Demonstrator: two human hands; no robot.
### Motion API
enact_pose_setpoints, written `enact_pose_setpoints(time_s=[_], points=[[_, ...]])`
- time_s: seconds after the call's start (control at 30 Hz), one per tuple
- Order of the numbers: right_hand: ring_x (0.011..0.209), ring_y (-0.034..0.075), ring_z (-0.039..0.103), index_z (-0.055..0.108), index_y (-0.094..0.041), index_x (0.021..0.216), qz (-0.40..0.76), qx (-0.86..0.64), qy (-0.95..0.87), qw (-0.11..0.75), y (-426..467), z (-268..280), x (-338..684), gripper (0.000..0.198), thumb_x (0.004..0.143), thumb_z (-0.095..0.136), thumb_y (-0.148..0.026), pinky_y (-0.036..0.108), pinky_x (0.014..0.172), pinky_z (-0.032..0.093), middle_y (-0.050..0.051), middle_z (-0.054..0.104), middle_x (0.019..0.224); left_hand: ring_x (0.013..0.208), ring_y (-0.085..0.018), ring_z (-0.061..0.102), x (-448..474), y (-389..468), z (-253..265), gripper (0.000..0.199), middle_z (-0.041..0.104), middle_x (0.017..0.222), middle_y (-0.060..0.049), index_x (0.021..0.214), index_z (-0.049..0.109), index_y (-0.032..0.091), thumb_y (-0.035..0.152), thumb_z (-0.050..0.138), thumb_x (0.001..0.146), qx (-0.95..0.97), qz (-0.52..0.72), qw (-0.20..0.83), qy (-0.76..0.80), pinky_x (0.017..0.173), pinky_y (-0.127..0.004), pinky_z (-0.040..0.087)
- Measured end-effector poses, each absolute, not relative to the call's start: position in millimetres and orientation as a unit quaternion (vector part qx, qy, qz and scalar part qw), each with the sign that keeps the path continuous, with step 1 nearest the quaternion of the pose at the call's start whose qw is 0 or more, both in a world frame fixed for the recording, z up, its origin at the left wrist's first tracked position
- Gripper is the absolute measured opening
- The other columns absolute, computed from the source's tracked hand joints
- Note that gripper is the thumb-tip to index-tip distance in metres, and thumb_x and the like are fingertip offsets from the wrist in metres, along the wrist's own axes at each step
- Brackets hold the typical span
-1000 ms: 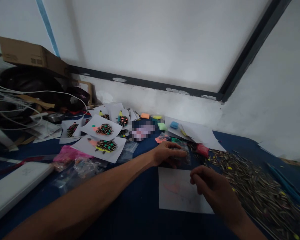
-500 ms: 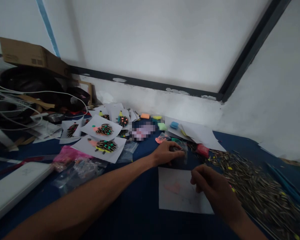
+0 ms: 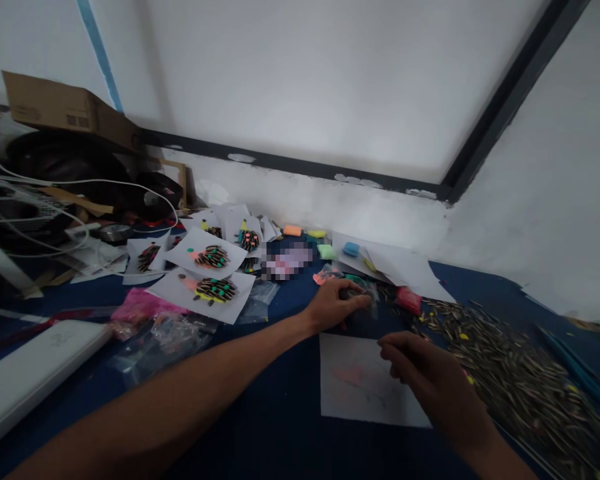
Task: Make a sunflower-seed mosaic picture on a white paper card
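My left hand [image 3: 336,305] reaches out past the white paper sheet [image 3: 360,410], its fingers closed on a clear plastic bag [image 3: 373,297]; what lies inside the bag is hard to make out. Above the sheet's right part hovers my right hand [image 3: 427,377], thumb and fingers pinched together. Whatever sits in that pinch, if anything, is hidden. On the sheet is a faint line drawing with a pale pink area [image 3: 347,375].
A heap of striped seeds [image 3: 520,380] spreads at the right. Sheets with seed-covered hedgehog figures [image 3: 215,290] lie left of centre. Coloured clay packets, blue [image 3: 351,249] and red [image 3: 409,300], stand farther back. A white box-like object [image 3: 40,373] occupies the left edge.
The view has shifted slightly. My right hand's fingers have moved a little to the left over the sheet, while my left hand stays at the plastic bag.
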State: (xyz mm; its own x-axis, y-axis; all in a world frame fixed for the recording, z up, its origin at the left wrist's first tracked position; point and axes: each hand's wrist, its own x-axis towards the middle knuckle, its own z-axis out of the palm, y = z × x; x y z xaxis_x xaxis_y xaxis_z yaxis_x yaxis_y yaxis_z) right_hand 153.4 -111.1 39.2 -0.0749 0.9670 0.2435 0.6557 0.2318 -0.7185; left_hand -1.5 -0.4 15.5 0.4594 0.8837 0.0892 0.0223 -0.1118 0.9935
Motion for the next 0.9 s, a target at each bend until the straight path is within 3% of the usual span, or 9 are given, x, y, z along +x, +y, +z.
enact_pose_setpoints(time_s=[0.2, 0.33, 0.4, 0.57, 0.9], points=[[0.048, 0.013, 0.054, 0.060, -0.021, 0.066, 0.165, -0.563, -0.745, 0.317, -116, 38, 151, 0.033, 0.089, 0.046, -0.041, 0.023, 0.043, 0.039, 0.000, 0.057, 0.056, 0.061, -0.011, 0.052, 2, -7, 12, 0.025, 0.059, 0.068, 0.000, 0.094, 0.065, 0.013, 0.034, 0.063, 0.080, 0.686, 0.456, 0.445, 0.352, 0.057, -0.021, 0.042], [0.057, 0.013, 0.059, 0.066, -0.023, 0.081, 0.154, -0.543, -0.757, 0.328, -118, 36, 152, 0.018, 0.086, 0.052, -0.033, 0.022, 0.050, 0.044, 0.001, 0.064, 0.068, 0.076, -0.014, 0.057, 3, -9, 8, 0.021, 0.065, 0.083, -0.004, 0.091, 0.066, 0.014, 0.033, 0.063, 0.081, 0.732, 0.468, 0.357, 0.343, 0.069, -0.023, 0.043], [0.053, 0.012, 0.058, 0.066, -0.023, 0.085, 0.153, -0.549, -0.753, 0.328, -118, 34, 153, 0.015, 0.084, 0.055, -0.031, 0.021, 0.047, 0.043, -0.001, 0.063, 0.064, 0.082, -0.015, 0.058, 3, -10, 7, 0.021, 0.065, 0.088, -0.005, 0.092, 0.065, 0.015, 0.032, 0.063, 0.081, 0.755, 0.467, 0.320, 0.332, 0.073, -0.024, 0.044], [0.048, 0.011, 0.055, 0.062, -0.023, 0.073, 0.127, -0.551, -0.768, 0.302, -118, 32, 152, 0.017, 0.085, 0.052, -0.030, 0.020, 0.044, 0.040, -0.003, 0.060, 0.058, 0.083, -0.016, 0.058, 2, -13, 7, 0.018, 0.064, 0.091, -0.004, 0.094, 0.064, 0.016, 0.029, 0.063, 0.082, 0.798, 0.443, 0.259, 0.316, 0.075, -0.026, 0.045], [0.046, 0.009, 0.054, 0.061, -0.023, 0.075, 0.075, -0.501, -0.803, 0.315, -122, 29, 147, 0.012, 0.083, 0.053, -0.022, 0.019, 0.042, 0.039, -0.004, 0.059, 0.060, 0.083, -0.016, 0.058, 2, -15, 8, 0.019, 0.062, 0.093, -0.004, 0.097, 0.063, 0.017, 0.029, 0.062, 0.083, 0.828, 0.404, 0.229, 0.313, 0.075, -0.027, 0.045]])
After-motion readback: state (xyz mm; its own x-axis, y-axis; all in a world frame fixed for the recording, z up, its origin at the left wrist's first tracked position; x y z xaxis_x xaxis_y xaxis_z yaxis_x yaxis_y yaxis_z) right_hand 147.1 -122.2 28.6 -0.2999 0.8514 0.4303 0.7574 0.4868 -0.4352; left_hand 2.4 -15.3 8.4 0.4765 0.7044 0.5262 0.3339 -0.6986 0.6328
